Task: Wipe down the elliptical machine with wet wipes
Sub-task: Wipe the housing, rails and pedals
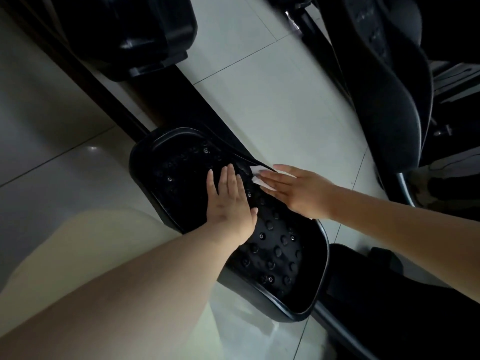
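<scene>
A black studded foot pedal [275, 255] of the elliptical machine fills the middle of the head view, low above the floor. My left hand [228, 201] lies flat on the pedal's upper half, fingers straight and together. My right hand [298, 188] presses a white wet wipe [257, 178] against the pedal's right rim with straight fingers; most of the wipe is hidden beneath them. The two hands are close, a few centimetres apart.
The pedal's black arm [181, 100] runs up-left to a second black pedal [135, 35] at the top. A black curved machine housing [384, 94] stands at the right. Pale glossy floor tiles [272, 81] lie between them. My light-clothed knee [78, 242] is at lower left.
</scene>
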